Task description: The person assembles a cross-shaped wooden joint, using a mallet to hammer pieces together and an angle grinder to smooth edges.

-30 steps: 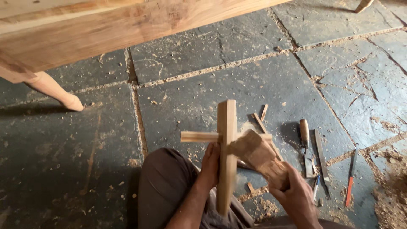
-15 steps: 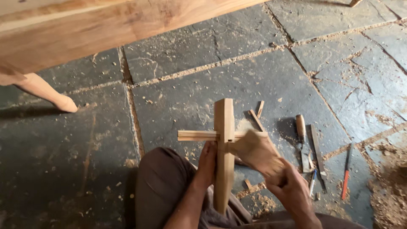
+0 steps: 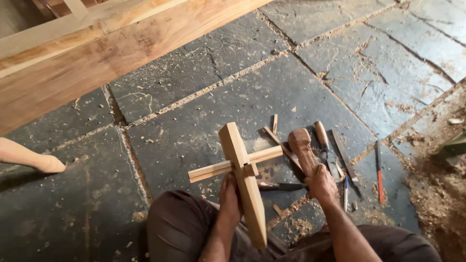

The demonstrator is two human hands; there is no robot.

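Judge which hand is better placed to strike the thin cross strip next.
Probably the right: the right hand holds the wooden mallet beside the thin strip, while the left hand grips the upright wooden bar.

We are in a woodworking shop, working low on a dark stone floor strewn with sawdust and wood chips. Hand tools lie on the slabs: a chisel, a red-handled tool and a wooden mallet. A big timber beam crosses above, beside a turned furniture leg.

No packages, labels, signs, screens in view.
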